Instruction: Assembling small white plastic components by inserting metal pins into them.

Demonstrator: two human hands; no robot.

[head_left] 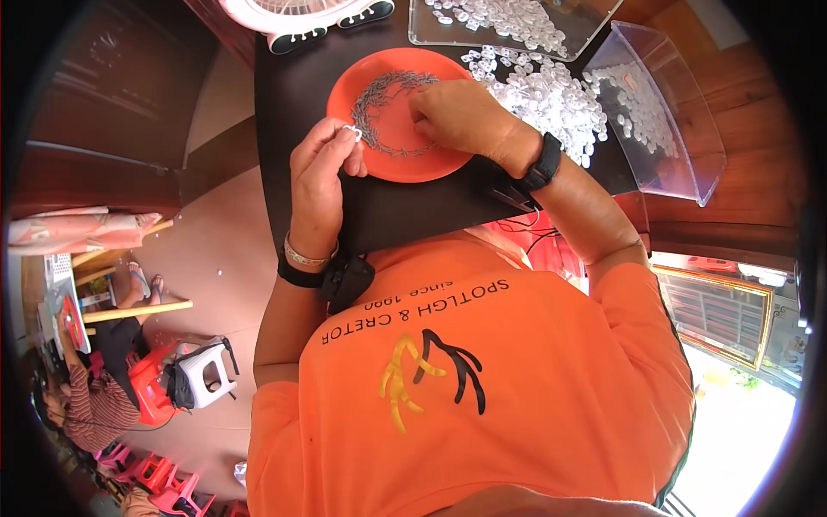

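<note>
My left hand (320,162) pinches a small white plastic piece (352,132) between thumb and fingertips, at the left rim of a round orange plate (405,168). Many small grey metal pieces (369,108), which look like screws, lie in a ring on the plate. My right hand (461,121) reaches over the plate's right side with its fingers closed and pointing down at the plate. Whatever those fingertips hold, if anything, is hidden. Close to that hand, on the dark table (297,95), spreads a heap of white plastic pieces (556,103).
A clear tray (482,41) of white pieces sits at the far edge. To the right, a tilted clear bin (680,146) holds more. A white fan base (297,21) stands far left. Beyond the table's left, another person (99,396) sits near a red stool (153,388).
</note>
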